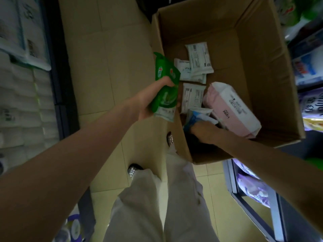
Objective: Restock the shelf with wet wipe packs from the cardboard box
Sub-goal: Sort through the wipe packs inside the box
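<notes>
Left hand (pixel 148 100), raised above the near-left wall of the cardboard box (pixel 272 70), with fingers curled round a bunch of green wet wipe packs (pixel 165 88); the upper packs fan out loosely past the thumb. Right hand (pixel 203 131), lowered inside the box at its near-left corner, fingertips on a blue-and-white pack (pixel 197 116); whether the fingers have closed on it cannot be told, since blur and the pack hide them. Beside it a large pink pack (pixel 232 109) leans toward the near-right wall; white packs (pixel 197 67) lie flat on the box bottom toward the far-left wall. Shelves (pixel 24 70) flank the tiled floor (pixel 108 58) on both sides. Risks, as judged: the overfull left grip may shed a green pack onto the floor when the arm swings; the leaning pink pack may topple onto the right hand as the blue-and-white pack is drawn out.
</notes>
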`<move>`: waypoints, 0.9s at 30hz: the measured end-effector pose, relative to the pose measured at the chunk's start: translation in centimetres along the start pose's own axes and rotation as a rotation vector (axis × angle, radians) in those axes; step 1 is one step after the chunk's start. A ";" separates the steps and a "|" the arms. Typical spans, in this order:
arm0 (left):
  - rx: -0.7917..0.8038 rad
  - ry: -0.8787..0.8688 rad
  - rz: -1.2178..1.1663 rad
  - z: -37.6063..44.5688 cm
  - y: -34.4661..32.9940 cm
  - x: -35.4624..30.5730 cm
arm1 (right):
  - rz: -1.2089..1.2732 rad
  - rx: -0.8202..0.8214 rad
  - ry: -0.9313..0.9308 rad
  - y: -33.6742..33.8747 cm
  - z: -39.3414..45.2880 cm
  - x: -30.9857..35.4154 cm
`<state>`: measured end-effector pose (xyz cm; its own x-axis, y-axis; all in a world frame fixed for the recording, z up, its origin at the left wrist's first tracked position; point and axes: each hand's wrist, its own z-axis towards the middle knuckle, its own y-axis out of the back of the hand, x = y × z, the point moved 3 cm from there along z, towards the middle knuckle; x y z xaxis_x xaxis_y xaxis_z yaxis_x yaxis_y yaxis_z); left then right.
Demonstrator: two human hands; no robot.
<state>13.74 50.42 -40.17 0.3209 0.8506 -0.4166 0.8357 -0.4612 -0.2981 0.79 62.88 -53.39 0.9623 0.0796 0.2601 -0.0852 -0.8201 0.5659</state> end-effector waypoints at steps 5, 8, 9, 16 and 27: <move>-0.058 -0.085 0.021 -4.5 1.6 -0.2 | 0.663 -0.168 -0.160 12.2 -7.2 -1.8; -0.060 -0.169 -0.020 -9.6 3.7 -1.2 | 0.999 -0.253 -0.074 20.7 -13.2 1.8; -0.056 -0.201 -0.043 -11.7 4.5 -1.7 | 1.111 -0.268 -0.004 23.2 -15.1 4.1; -0.023 -0.552 -0.109 -32.3 10.5 -7.0 | 1.201 -0.442 0.385 36.9 -21.4 24.9; -0.492 -1.258 -0.145 -63.2 20.6 -7.0 | 1.158 -0.531 0.956 49.6 -30.1 56.6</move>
<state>56.85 50.96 10.87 -0.1819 -0.0432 -0.9824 0.9832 -0.0259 -0.1809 43.26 43.76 12.92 -0.1756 0.0593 0.9827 -0.8967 -0.4216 -0.1348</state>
